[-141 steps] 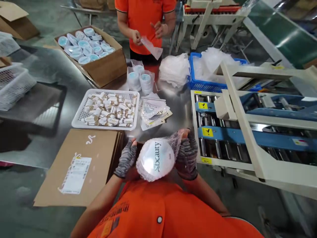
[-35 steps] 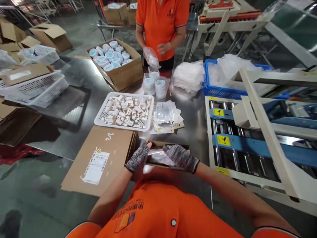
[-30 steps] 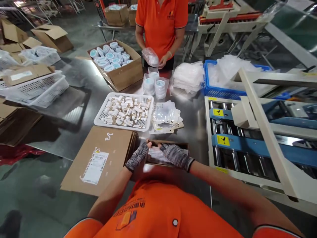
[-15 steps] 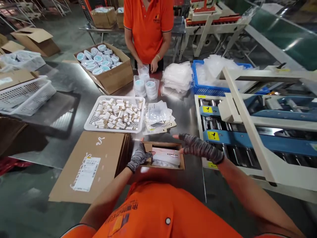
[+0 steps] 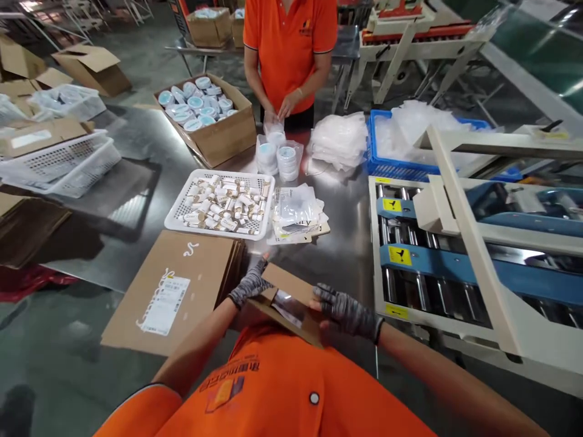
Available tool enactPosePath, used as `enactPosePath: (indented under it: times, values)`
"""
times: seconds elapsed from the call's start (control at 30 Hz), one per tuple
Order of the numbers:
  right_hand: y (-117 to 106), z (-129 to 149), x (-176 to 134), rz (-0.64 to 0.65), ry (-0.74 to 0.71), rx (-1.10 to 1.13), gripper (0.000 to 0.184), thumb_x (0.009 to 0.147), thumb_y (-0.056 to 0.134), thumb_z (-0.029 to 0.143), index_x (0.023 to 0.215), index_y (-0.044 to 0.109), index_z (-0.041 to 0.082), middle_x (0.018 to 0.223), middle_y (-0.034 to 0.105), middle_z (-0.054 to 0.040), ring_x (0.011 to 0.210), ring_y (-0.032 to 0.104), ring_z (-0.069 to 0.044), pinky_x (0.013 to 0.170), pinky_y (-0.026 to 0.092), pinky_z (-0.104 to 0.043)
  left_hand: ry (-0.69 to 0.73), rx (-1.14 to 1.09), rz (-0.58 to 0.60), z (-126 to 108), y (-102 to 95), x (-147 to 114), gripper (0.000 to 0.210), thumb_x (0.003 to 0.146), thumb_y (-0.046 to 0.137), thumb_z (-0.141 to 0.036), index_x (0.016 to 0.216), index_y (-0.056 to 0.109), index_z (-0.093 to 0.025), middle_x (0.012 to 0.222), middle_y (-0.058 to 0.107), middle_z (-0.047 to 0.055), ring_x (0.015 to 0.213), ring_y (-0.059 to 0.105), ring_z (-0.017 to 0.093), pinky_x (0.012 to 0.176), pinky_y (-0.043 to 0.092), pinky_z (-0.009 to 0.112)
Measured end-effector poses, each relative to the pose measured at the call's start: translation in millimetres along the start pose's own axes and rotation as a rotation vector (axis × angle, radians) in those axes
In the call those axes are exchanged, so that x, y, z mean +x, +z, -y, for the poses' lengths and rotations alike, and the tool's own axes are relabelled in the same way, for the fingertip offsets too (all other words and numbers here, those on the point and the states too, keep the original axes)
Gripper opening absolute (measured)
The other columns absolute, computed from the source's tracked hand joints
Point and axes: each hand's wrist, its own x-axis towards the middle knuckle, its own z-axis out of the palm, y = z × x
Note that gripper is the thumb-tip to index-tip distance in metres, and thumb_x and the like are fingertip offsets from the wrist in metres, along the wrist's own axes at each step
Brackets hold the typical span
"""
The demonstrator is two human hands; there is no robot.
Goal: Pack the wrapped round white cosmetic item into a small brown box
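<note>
Head-camera view at a packing table: a worker's gloved left hand (image 5: 248,285) and right hand (image 5: 347,311) both grip a small cardboard box (image 5: 291,300), tilted and held just above the steel table (image 5: 346,243) close to the orange shirt, fingers curled around its opposite ends. Just left lies a stack of flat cartons (image 5: 182,291). Beyond sit a white basket of small tubes (image 5: 221,203) and a pile of clear pouches (image 5: 298,212). Across the table, a co-worker's hands (image 5: 282,112) handle bagged jars (image 5: 277,155).
</note>
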Motion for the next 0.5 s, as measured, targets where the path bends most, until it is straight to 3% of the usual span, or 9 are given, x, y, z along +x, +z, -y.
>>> enactPosePath:
  times: [0.1,0.17,0.27,0.4,0.5]
  values:
    - [-5,-4,-9,0.089,-0.050,-0.078,0.059,0.114,0.069,0.055,0.160,0.081,0.021,0.166,0.074,-0.0267,0.165,0.065,-0.041,0.137,0.055,-0.058,-0.015,-0.037,0.063,-2,-25.1,-37,0.079,0.059,0.108,-0.063,0.127,0.091,-0.027,0.148,0.088,0.019,0.157,0.073,0.049,0.141,0.050,0.068]
    - [-7,-3,-8,0.077,-0.035,-0.061,0.057,0.119,0.058,0.052,0.161,0.080,0.021,0.166,0.075,-0.0247,0.165,0.064,-0.039,0.140,0.053,-0.058,-0.045,-0.063,0.105,-4,-30.0,-59,0.072,0.060,0.110,-0.059,0.122,0.093,-0.028,0.146,0.089,0.017,0.162,0.070,0.049,0.145,0.045,0.065]
    - [-15,5,0,0.050,-0.036,-0.004,0.051,0.121,0.049,0.045,0.149,0.086,0.023,0.157,0.082,-0.0187,0.159,0.069,-0.034,0.141,0.053,-0.056,-0.096,-0.135,0.065,-7,-10.4,-65,0.081,0.063,0.108,-0.067,0.131,0.089,-0.027,0.128,0.093,0.016,0.150,0.077,0.047,0.140,0.052,0.062]
    - [-20,33,18,0.076,0.092,-0.100,0.042,0.119,0.054,0.037,0.133,0.091,0.021,0.145,0.087,-0.0174,0.148,0.075,-0.036,0.135,0.058,-0.057,-0.148,-0.111,-0.068,-1,25.8,-41,0.096,0.067,0.104,-0.078,0.138,0.081,-0.018,0.120,0.092,0.019,0.127,0.086,0.047,0.125,0.063,0.063]
    - [0,70,46,-0.006,0.197,-0.228,0.051,0.115,0.068,0.043,0.154,0.082,0.014,0.169,0.073,-0.0269,0.164,0.062,-0.046,0.144,0.042,-0.072,-0.136,-0.064,-0.078,8,41.0,-35,0.091,0.078,0.093,-0.085,0.135,0.079,-0.015,0.124,0.091,0.023,0.120,0.088,0.043,0.118,0.067,0.063]
